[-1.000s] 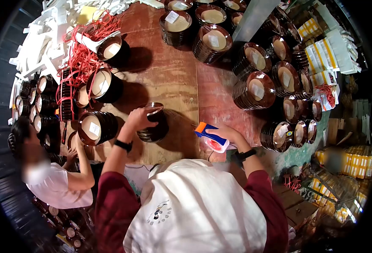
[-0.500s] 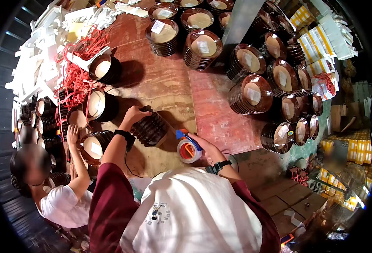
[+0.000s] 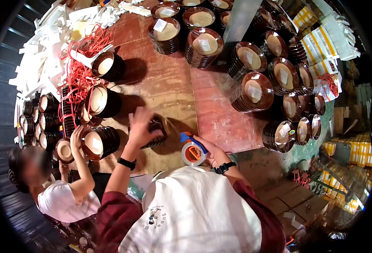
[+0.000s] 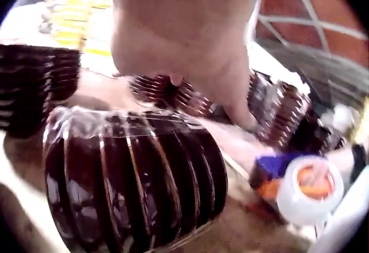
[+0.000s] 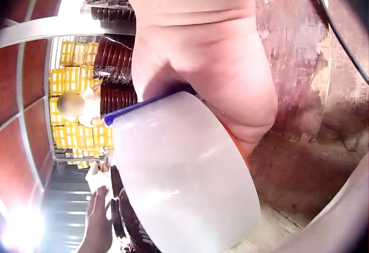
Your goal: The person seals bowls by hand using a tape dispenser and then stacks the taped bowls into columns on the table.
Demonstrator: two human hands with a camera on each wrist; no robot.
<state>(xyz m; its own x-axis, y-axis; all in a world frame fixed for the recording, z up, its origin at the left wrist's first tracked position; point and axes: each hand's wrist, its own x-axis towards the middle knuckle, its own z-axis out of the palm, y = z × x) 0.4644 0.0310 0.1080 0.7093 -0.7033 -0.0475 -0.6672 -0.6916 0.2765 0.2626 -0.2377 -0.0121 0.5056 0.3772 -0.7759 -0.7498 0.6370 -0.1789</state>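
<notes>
A stack of dark brown glossy bowls wrapped in clear film lies on its side on the wooden table. My left hand, blurred, hovers beside and over this stack with its fingers spread and nothing in them. To the right, my right hand grips a blue and orange tape dispenser that carries a wide roll of clear tape. Between the stack and the dispenser, a thin pale strip shows in the head view. The roll hides part of my right fingers in the right wrist view.
Stacks of brown bowls with paper labels crowd the right and far side, near a metal post. More bowl stacks stand at left by red straps and white foam pieces. Another person handles a bowl there.
The bowl stack went from standing to lying on its side. The tape dispenser came left, close to it. My left hand has let go of the stack and lifted a little.
</notes>
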